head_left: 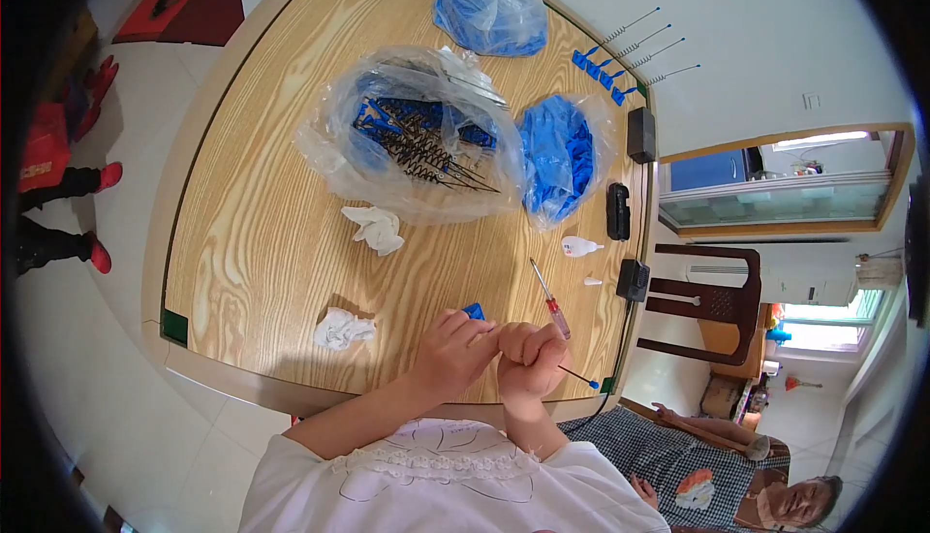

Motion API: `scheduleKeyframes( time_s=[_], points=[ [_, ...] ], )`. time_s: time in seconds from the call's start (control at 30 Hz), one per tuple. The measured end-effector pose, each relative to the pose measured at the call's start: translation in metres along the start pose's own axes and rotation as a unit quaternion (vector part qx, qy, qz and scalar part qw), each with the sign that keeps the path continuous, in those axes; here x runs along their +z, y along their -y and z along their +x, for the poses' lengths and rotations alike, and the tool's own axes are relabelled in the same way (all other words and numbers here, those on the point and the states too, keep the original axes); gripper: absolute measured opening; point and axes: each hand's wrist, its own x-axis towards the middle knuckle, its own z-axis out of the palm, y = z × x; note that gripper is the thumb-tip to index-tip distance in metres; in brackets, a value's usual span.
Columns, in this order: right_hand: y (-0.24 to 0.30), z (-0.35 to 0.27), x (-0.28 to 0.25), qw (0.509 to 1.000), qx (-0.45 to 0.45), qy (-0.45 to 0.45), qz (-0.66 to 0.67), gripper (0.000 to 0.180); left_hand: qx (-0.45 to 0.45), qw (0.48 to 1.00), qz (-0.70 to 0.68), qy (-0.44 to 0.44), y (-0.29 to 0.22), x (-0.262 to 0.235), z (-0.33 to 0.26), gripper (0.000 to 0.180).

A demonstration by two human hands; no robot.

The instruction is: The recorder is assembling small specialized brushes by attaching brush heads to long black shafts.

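My right hand [529,359] is closed in a fist around a thin dark rod [578,376] with a small blue ball at its end, which sticks out toward the lower right. Against it, my left hand [455,347] has its fingers curled in a pinch; what lies between them is hidden. A small blue plastic piece [474,311] shows just past the left fingers, and whether they touch it I cannot tell. Beyond my right hand lies a screwdriver [550,302] with a clear red handle. A small white squeeze bottle [580,246] and its white cap [593,281] lie farther off.
A clear bag [334,170] holds dark springs with blue parts. Bags of blue pieces [557,160] [491,15] stand beyond. Several spring-and-rod assemblies [620,58] line the far right edge. Crumpled tissues [344,329] lie left; black boxes [641,136] right. A person [697,465] is at lower right.
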Motion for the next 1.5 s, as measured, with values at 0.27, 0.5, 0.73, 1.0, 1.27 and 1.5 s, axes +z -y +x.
scheduleKeyframes(
  time_s=[0.27,0.5,0.73,1.0,1.27,1.5],
  points=[
    [0.0016,0.0009,0.0012,1.000,0.004,-0.001,-0.012,0.044,-0.002,1.000,-0.019,0.002,0.0010,0.0017,-0.0026,0.025],
    [-0.0008,-0.0004,0.0002,1.000,0.006,-0.001,0.002,0.045,0.001,1.000,-0.016,0.003,0.0008,0.0011,-0.0021,0.026],
    [0.0008,0.0011,0.0010,1.000,0.004,0.001,-0.004,0.046,0.003,1.000,-0.013,0.001,0.0013,0.0017,-0.0017,0.026],
    [0.0008,0.0025,0.0022,1.000,0.012,-0.002,-0.006,0.046,-0.006,1.000,-0.008,-0.006,-0.0001,-0.0023,0.0004,0.018],
    [0.0008,0.0001,-0.0011,1.000,0.020,-0.008,0.013,0.047,-0.008,1.000,-0.013,0.005,-0.0007,0.0013,-0.0001,0.022],
    [0.0062,-0.0004,-0.0011,0.999,0.036,0.011,-0.007,0.048,-0.009,0.999,-0.012,0.030,0.0006,-0.0020,-0.0045,0.027]
  ],
)
